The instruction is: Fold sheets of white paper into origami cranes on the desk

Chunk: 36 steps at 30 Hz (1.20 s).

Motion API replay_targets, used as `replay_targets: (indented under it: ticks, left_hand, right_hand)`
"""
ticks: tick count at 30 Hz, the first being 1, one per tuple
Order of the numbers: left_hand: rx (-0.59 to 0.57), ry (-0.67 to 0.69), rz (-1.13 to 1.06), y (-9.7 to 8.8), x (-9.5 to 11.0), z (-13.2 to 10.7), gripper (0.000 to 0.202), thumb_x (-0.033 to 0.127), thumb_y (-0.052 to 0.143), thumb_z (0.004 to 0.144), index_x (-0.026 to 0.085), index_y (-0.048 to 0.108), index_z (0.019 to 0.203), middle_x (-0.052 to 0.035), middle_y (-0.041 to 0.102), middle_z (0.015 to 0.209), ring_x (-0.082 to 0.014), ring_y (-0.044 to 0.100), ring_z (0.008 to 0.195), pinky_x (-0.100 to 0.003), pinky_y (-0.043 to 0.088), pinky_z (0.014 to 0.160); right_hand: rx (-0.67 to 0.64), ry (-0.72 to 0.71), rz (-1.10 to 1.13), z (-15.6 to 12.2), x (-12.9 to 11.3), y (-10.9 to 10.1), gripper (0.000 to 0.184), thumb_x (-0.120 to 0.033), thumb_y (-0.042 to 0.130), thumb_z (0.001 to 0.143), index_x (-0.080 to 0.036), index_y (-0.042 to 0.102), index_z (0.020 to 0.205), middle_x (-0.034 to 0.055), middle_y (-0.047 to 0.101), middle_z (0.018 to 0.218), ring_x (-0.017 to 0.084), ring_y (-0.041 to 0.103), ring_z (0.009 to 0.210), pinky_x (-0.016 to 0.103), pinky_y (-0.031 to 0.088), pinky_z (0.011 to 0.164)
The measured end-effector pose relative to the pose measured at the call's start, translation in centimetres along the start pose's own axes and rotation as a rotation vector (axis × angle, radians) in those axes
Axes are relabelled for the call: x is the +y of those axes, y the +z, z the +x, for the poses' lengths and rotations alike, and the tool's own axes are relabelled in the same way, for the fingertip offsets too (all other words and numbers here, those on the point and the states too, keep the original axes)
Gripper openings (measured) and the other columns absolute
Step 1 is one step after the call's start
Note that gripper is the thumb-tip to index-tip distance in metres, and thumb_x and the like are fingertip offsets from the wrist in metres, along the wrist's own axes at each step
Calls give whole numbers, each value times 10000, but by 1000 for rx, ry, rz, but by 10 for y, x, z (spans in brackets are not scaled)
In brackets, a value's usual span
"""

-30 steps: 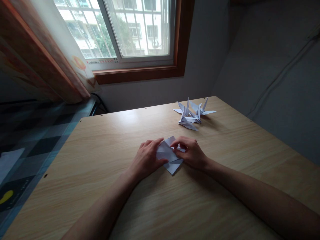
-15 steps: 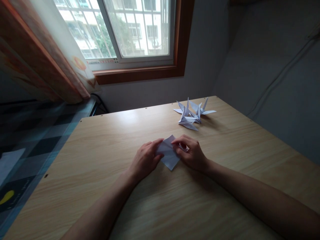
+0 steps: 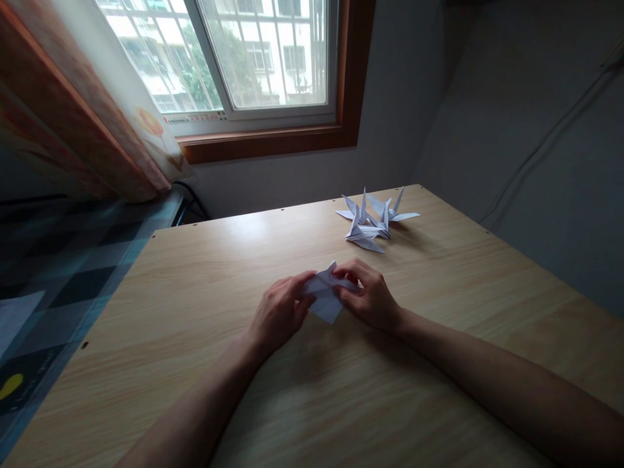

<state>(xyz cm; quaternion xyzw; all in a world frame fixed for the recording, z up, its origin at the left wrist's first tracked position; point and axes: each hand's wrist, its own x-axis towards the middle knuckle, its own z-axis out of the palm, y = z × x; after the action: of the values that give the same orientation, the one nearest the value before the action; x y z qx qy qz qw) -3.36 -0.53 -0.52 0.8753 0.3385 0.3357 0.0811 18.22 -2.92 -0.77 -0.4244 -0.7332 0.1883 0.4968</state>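
A partly folded white paper (image 3: 325,301) rests on the wooden table (image 3: 419,305) in the middle of the view. My left hand (image 3: 279,311) pinches its left edge with curled fingers. My right hand (image 3: 369,296) grips its right side, fingers bent over the top flap. The paper's far corner stands up slightly between my fingertips. Further back on the table lie finished white paper cranes (image 3: 373,221), close together, well clear of both hands.
The table's back edge meets a grey wall below a wood-framed window (image 3: 253,71). A curtain (image 3: 82,97) hangs at the left. Left of the table lies a dark checked surface (image 3: 63,273) with a paper sheet (image 3: 14,315) on it.
The paper was folded smaller and its far corner now lifts between my fingers. Both hands stayed at the same spot; the cranes did not move.
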Motion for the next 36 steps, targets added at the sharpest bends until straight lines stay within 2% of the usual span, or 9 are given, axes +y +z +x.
replay_targets:
  ticks: [3,8,16,18,23,25,29,31,36]
  left_hand:
    - [2,-12,-7,0,0,0,219,223,562,871,194,588,1086,-66,696,898,-181,642,755,-299,524,699]
    - [-38,-45,-15,0,1,1,103,215,571,867,186,616,954,-35,652,784,-154,605,673,-264,493,640]
    - [-37,-52,-24,1,0,1,92,210,582,861,186,623,939,-29,656,785,-146,606,669,-251,488,628]
    - [-12,-57,-40,0,1,1,87,211,588,859,188,626,933,-29,668,793,-145,615,679,-249,493,629]
    - [94,-100,-43,-4,6,3,45,184,585,837,185,621,810,-11,670,732,-134,616,668,-241,502,633]
    - [103,-136,-52,-6,8,4,59,172,579,820,185,620,779,-1,672,711,-125,612,641,-236,508,626]
    - [109,-184,-101,-7,6,4,95,134,555,798,182,636,782,1,696,730,-121,631,635,-231,524,618]
    - [145,-152,-115,-7,5,3,102,141,558,819,183,645,786,-11,701,740,-130,642,649,-243,530,621]
    - [281,49,-86,-8,8,-1,76,181,606,866,204,640,803,-35,748,810,-139,638,683,-278,536,653]
  right_hand:
    - [-68,19,-14,1,-1,-2,52,-150,599,823,-194,622,837,30,616,817,160,578,748,264,455,652]
    - [-180,-13,-49,3,-3,-3,78,-116,604,811,-182,624,775,9,585,743,138,539,683,248,414,636]
    - [-182,1,-59,2,-4,-2,85,-135,599,809,-196,591,751,7,579,731,150,537,686,262,430,653]
    - [-106,8,-57,0,0,-1,74,-157,641,781,-200,590,812,21,591,805,163,552,732,276,452,679]
    - [11,15,-65,0,9,2,707,-267,762,704,-222,440,1333,110,546,1218,230,553,934,364,488,791]
    - [-37,7,-117,1,9,1,575,-227,707,762,-227,501,1298,91,608,1146,238,551,938,375,474,809]
    - [-90,-12,-202,4,9,-2,88,-150,608,836,-204,678,843,41,664,771,215,546,799,348,440,759]
    - [-90,-25,-170,5,9,-4,63,-165,645,819,-205,673,779,36,672,757,209,559,793,344,442,757]
    - [-2,-31,21,5,7,-6,166,-190,659,810,-215,665,974,55,702,950,212,634,896,351,497,778]
